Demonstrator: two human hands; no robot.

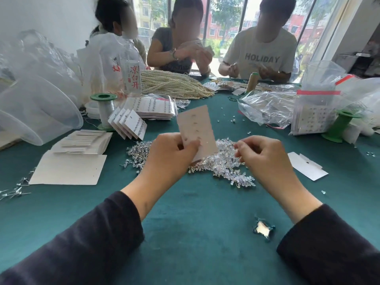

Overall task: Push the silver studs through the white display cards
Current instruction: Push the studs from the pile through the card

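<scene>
The left hand (170, 159) holds a white display card (196, 128) upright off the table. Its thumb is pressed on the near face at the card's lower edge, and the other fingers are curled round behind. A line of small holes runs down the card above the thumb, and the top corner tilts away towards the far side.

Just to the right of those fingers is the right hand (265, 159), apart from the card and not touching it. Its fingers are drawn in tight, thumb and forefinger tip closed together. Whether a stud sits between them I cannot tell, since anything there is too small to see.

Directly beneath and beyond both sets of fingertips is the heap of silver studs (224, 167), glittering on the green table cloth (195, 212). It spreads from behind the left knuckles to under the right hand.

Left of the left hand lie stacked blank cards (82, 142) on a larger sheet (67, 171). Beyond them filled cards (131, 125) stand fanned beside a green-capped spool (103, 109). To the right of the right hand lies a single loose card (306, 166) — flat, well apart. Near the right sleeve the cloth has a small torn hole (263, 229).

Farther off are pearl strands (174, 84), clear plastic bags (267, 108) and three people seated across the table — hands busy.
</scene>
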